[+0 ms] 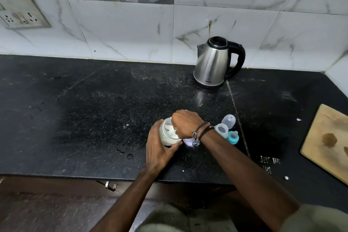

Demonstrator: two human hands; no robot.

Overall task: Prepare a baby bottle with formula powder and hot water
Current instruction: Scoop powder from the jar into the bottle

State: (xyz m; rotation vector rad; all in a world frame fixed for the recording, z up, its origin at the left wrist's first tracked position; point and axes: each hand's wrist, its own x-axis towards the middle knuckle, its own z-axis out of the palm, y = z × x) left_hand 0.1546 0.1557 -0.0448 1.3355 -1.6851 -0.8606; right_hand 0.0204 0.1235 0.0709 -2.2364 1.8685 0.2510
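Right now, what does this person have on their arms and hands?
Both forearms are bare, with no sleeves reaching them and no gloves on the left hand or the right hand. The right wrist carries a few dark cord bracelets, and a small metal charm hangs from them. The left wrist shows nothing worn. At the bottom edge there is a greyish-green garment.
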